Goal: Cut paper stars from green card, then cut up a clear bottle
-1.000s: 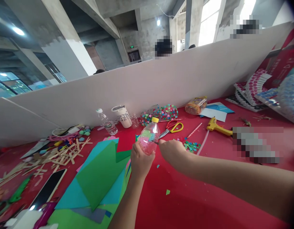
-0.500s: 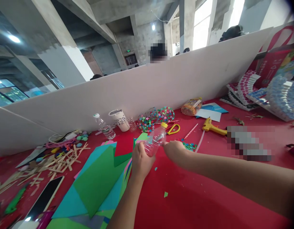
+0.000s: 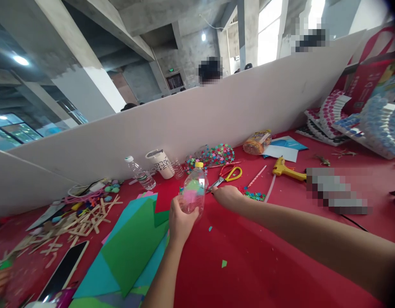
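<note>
My left hand (image 3: pixel 182 222) is wrapped round the lower part of a clear plastic bottle (image 3: pixel 197 184) with a yellow cap, which stands nearly upright. Green and pink paper shows through its wall. To the right of the bottle is my right hand (image 3: pixel 227 196), its fingers curled together by the blade tips of the scissors (image 3: pixel 232 174), which have red and yellow handles. Whatever those fingers grip, if anything, is hidden. Green sheets of paper (image 3: pixel 133 244) and blue ones lie left of my left forearm.
A yellow glue gun (image 3: pixel 287 171) lies at the right, with star sequins (image 3: pixel 255 195) nearby. Along the white partition (image 3: pixel 152 128) stand a water bottle (image 3: pixel 142 175) and a white cup (image 3: pixel 161 164). Wooden sticks (image 3: pixel 88 220) and a phone (image 3: pixel 64 269) lie left. Another person's hand (image 3: pixel 0 280) shows at lower left.
The yellow-capped bottle has gone from tilted to nearly upright and shifted left with my left hand. My right hand has moved slightly left, uncovering more of the scissors. Another person's hand has appeared.
</note>
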Motion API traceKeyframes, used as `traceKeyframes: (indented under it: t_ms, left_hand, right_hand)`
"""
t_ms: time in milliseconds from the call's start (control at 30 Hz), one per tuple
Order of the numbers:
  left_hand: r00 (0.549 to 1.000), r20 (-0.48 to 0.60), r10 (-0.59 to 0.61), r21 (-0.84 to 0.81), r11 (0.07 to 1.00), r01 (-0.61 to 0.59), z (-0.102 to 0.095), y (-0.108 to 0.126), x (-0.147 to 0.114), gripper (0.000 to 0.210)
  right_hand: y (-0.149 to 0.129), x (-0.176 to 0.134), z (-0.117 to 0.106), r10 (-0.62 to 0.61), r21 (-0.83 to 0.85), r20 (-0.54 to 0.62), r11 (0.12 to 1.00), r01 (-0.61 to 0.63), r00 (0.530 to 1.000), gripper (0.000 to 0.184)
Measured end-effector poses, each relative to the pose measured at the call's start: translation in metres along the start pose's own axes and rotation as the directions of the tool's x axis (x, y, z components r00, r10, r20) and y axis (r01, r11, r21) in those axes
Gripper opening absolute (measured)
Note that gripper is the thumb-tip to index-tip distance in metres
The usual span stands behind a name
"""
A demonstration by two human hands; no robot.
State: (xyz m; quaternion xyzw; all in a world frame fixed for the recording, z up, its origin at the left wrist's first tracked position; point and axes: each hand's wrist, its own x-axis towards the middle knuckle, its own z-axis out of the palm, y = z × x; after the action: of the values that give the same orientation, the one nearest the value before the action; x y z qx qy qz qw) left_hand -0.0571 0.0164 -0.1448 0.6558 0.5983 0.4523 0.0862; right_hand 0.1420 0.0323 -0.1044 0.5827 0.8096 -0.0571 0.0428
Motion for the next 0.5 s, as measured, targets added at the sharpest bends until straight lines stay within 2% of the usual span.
traceKeyframes:
  t_ms: [133,333,433,500]
  left_hand:
    - [0.996,0.072,-0.051,-0.119,0.991,0.060,-0.006,-0.012,-0.008,0.052]
    - [0.977,0.187,-0.104,-0.257,0.954,0.151,-0.007,-0.020,-0.008,0.067]
    - [0.965,0.229,-0.127,-0.305,0.932,0.195,-0.007,-0.019,-0.006,0.073]
    - [0.965,0.220,-0.144,-0.332,0.919,0.213,-0.006,-0.020,-0.008,0.072]
  right_hand:
    - [-0.003,-0.014,-0.007,-0.005,-0.023,-0.004,1.000,0.005,1.000,0.030]
    - [-0.035,-0.048,-0.013,-0.004,-0.112,-0.002,0.994,0.004,1.000,0.022]
    - [-0.045,-0.052,-0.012,-0.006,-0.124,0.013,0.992,0.008,1.000,0.018]
    - [-0.043,-0.051,-0.009,-0.022,-0.104,-0.018,0.994,0.021,1.000,0.020]
